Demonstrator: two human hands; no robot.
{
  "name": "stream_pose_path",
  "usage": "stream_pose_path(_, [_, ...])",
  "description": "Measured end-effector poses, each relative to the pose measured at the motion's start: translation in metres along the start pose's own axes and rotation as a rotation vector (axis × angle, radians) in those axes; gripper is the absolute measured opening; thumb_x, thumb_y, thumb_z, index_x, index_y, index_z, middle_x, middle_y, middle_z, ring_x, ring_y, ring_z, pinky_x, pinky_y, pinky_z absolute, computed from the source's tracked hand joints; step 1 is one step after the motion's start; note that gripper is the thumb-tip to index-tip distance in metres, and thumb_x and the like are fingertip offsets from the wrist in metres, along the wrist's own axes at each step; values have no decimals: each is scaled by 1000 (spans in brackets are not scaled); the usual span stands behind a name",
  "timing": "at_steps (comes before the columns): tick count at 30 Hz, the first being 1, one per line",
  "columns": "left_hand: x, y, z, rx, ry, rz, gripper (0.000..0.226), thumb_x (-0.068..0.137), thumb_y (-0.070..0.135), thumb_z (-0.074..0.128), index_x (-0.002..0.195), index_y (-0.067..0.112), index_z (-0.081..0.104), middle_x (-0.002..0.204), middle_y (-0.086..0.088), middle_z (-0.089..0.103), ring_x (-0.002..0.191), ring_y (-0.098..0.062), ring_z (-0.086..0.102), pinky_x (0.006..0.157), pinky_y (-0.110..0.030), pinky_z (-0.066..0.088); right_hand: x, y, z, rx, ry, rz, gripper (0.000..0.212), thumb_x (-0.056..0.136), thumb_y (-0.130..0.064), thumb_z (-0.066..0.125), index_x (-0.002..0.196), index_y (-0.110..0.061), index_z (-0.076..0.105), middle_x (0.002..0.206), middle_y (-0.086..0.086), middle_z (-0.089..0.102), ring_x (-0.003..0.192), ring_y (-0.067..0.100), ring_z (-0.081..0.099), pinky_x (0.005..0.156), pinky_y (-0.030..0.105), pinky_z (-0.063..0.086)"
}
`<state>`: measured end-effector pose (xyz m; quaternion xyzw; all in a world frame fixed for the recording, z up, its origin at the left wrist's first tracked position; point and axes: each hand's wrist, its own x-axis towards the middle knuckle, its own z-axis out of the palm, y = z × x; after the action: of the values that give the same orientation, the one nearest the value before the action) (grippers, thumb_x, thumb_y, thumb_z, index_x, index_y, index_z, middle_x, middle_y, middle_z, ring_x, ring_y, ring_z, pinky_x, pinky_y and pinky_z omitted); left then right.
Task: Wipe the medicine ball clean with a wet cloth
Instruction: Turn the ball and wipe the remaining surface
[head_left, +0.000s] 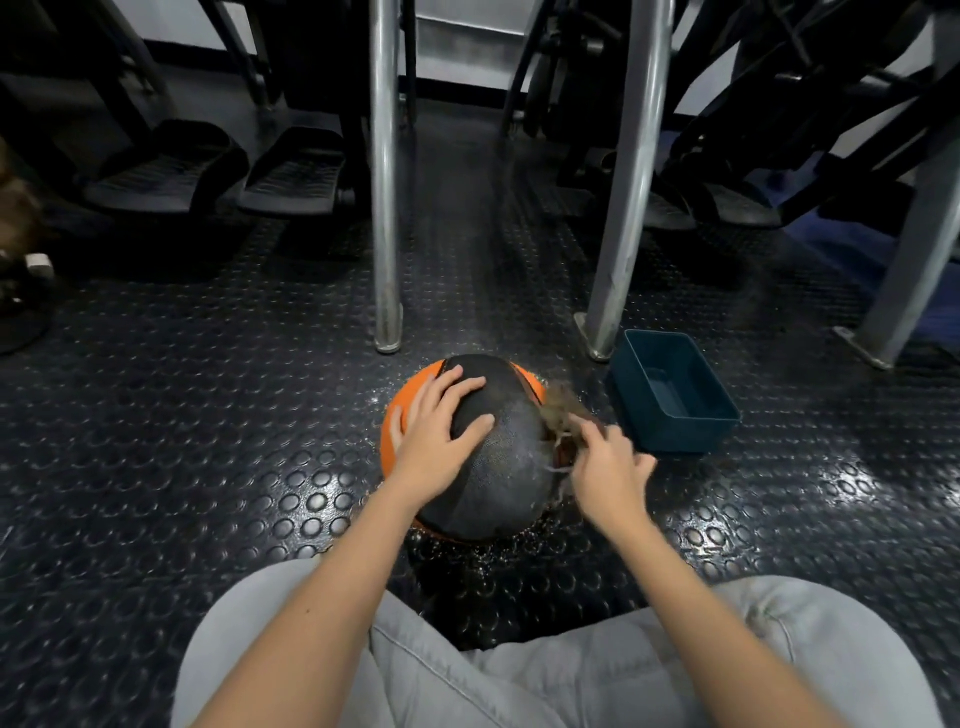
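My left hand (441, 436) lies spread flat on the medicine ball (506, 470); my right hand (608, 470) grips a frayed cloth (562, 408) against its side.

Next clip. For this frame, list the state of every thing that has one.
Medicine ball: on the floor, black panel glistening wet.
Cloth: bunched against the ball's right side, blurred.
Left hand: fingers spread, pressing on the ball's top.
Right hand: fingers curled round the cloth.
Tub: upright, open-topped, right of the ball; contents unclear.
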<state>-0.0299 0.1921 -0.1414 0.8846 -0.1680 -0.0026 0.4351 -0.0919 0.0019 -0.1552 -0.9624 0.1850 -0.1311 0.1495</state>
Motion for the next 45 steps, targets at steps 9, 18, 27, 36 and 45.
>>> stream_pose_path(9, [27, 13, -7, 184, -34, -66, 48, 94, 54, 43, 140, 41, 38, 153, 11, 26, 140, -16, 20, 114, -44, 22, -16, -22, -10, 152, 48, -150, 49, 96, -9, 37, 139, -32, 41, 110, 0, 45, 106, 15, 41, 81, 29, 16])
stream_pose_path(18, [21, 19, -18, 404, 40, -99, 36, 97, 51, 34, 133, 50, 44, 119, 7, 41, 113, -21, 37, 94, -43, 35, 18, -4, -21, 275, 59, 106, 43, 96, -9, 36, 134, -26, 48, 113, 6, 47, 110, 23, 45, 93, 37, 21])
stream_pose_path(27, [22, 21, -18, 415, 257, 64, 30, 90, 52, 52, 90, 30, 72, 90, 9, 53, 102, -15, 52, 101, -35, 16, -2, -22, -5, 345, 21, -155, 55, 93, -3, 41, 132, -41, 46, 104, -5, 40, 100, 10, 38, 83, 29, 18])
stream_pose_path(36, [4, 4, 11, 30, 282, -139, 45, 88, 55, 52, 130, 38, 52, 135, 11, 44, 128, -15, 36, 111, -42, 25, 38, 12, -18, 190, -25, 91, 45, 94, -1, 37, 130, -22, 53, 115, 9, 48, 117, 28, 43, 95, 39, 25])
stream_pose_path(45, [0, -10, 0, -131, 236, -101, 54, 73, 64, 49, 122, 42, 57, 122, 22, 44, 119, -8, 38, 108, -39, 31, -5, -29, -9, 79, 66, -298, 49, 88, -10, 39, 133, -25, 53, 113, 11, 50, 105, 28, 46, 84, 37, 27])
